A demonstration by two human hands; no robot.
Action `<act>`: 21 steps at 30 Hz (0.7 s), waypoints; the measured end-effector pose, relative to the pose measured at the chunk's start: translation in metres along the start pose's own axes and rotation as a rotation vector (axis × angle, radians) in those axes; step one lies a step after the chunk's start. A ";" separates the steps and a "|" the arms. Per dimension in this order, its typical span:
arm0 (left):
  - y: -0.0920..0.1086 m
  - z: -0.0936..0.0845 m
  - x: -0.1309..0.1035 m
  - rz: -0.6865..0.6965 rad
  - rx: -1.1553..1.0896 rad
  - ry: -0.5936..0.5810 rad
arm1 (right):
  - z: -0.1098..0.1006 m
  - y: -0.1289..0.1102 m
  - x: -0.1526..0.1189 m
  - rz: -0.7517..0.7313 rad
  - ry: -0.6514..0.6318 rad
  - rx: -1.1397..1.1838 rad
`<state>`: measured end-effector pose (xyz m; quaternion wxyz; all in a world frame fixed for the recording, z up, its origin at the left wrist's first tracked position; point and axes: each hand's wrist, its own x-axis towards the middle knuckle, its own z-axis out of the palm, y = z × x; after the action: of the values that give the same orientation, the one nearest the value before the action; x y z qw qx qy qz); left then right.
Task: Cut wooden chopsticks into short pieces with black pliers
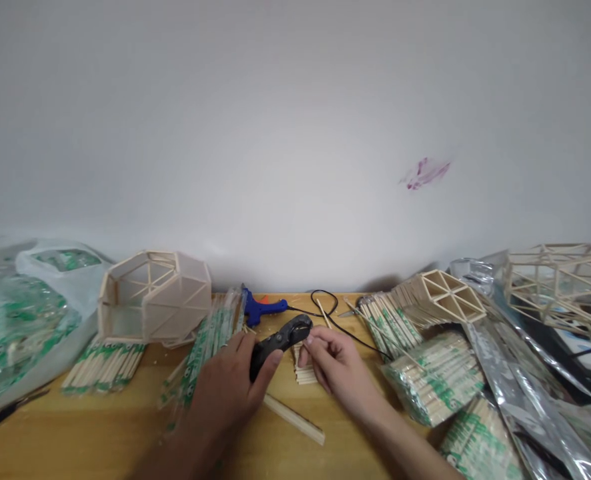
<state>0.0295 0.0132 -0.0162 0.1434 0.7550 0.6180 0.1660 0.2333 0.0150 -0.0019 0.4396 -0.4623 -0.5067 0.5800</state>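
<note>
The black hand cutter is at the middle of the work, above the wooden table, its curved head pointing toward the right hand. The left hand reaches in from the lower left, back of the hand up, closed around the handle with the thumb laid along its near side. The right hand comes in from the lower right, forearm slanting inward, its thumb and index fingertips drawn together in a pinch right by the cutter's head; what lies between them is too small to tell. The two hands are apart, with the tool's head between them. A pale, straight-edged wooden strip lies diagonally just below, and a cluster of short sticks lies partly beneath the right fingers. Behind the cutter rests a smooth blue glue gun near a looping black cord. To the left are glossy, green-printed wrapped chopsticks, a faceted wooden frame with whitish panels and a crinkled translucent bag. To the right sit a hexagonal stick frame with triangular spokes, a plastic-wrapped chopstick pack, shiny silvery wrapping and an open latticed frame.
</note>
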 end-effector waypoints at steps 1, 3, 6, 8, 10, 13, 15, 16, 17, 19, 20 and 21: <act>0.000 0.000 0.000 -0.001 0.004 -0.004 | 0.000 0.001 0.000 0.004 0.000 -0.009; 0.000 0.000 -0.001 -0.005 0.007 -0.011 | -0.001 0.002 0.000 0.008 0.001 -0.018; 0.000 0.000 -0.002 -0.003 0.005 -0.015 | -0.001 0.004 0.001 0.004 -0.002 -0.023; 0.000 0.001 -0.002 0.002 0.001 -0.013 | -0.001 0.004 0.000 0.000 -0.001 -0.024; -0.001 0.002 -0.002 0.001 0.001 0.001 | -0.001 0.004 0.000 0.004 0.002 -0.020; -0.005 0.003 -0.001 0.010 0.003 -0.005 | 0.000 0.001 -0.001 0.016 0.000 -0.011; -0.006 0.004 -0.001 0.015 0.006 -0.014 | 0.000 0.000 -0.001 0.026 -0.002 -0.008; -0.006 0.004 -0.001 0.017 0.008 -0.014 | 0.000 -0.001 0.000 0.031 -0.001 -0.009; -0.006 0.004 -0.001 0.018 0.008 -0.007 | 0.000 -0.001 0.000 0.034 0.000 -0.012; -0.004 0.004 -0.002 0.018 0.009 0.019 | 0.000 -0.001 0.000 0.032 0.002 -0.016; -0.003 0.004 -0.003 0.018 0.010 0.035 | 0.000 0.000 0.000 0.029 0.003 -0.018; -0.002 0.005 -0.004 0.017 0.011 0.049 | -0.001 0.001 0.001 0.025 0.001 -0.020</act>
<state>0.0292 0.0101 -0.0217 0.1228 0.7566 0.6159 0.1822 0.2337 0.0156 -0.0025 0.4282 -0.4731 -0.5064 0.5800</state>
